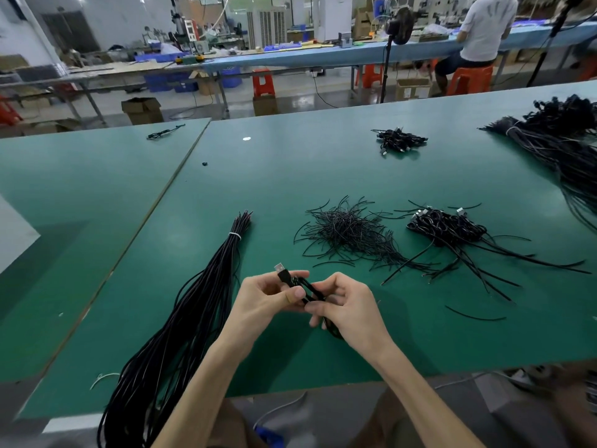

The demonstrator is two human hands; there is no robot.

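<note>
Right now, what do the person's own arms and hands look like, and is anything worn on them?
Both arms are bare as far as the picture shows: no sleeve, cuff or glove. The left hand and the right hand show no ring; the slim left forearm and right forearm show no watch or band. The visible nails are short and unpainted.

Matt green table (323, 176), seemingly rubber-coated cables (181, 318)

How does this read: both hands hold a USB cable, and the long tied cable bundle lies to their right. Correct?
Wrong side. The left hand and right hand hold the USB cable, but the head view shows the long tied cable bundle on their left.
</note>
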